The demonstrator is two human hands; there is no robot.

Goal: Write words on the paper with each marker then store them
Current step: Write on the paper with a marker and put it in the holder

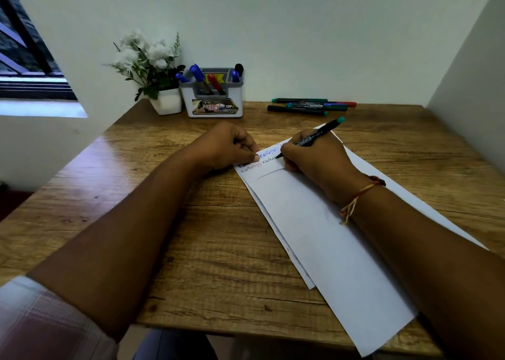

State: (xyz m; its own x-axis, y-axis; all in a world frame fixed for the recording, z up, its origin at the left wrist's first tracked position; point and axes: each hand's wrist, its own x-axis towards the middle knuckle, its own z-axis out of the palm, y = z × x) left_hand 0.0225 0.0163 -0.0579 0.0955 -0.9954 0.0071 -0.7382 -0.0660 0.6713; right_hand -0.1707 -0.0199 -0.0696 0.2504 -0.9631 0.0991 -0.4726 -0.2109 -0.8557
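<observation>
A long white paper lies slanted on the wooden desk, with blue and dark handwriting near its far end. My right hand grips a black marker with a teal end, its tip touching the paper on the second written line. My left hand rests on the paper's far left corner, thumb pressing it down. Several capped markers lie in a row at the back of the desk. A white and grey holder against the wall has blue, red and black markers standing in it.
A white pot of white flowers stands left of the holder. Walls close the desk at the back and right. A window is at the far left. A second sheet shows under the paper.
</observation>
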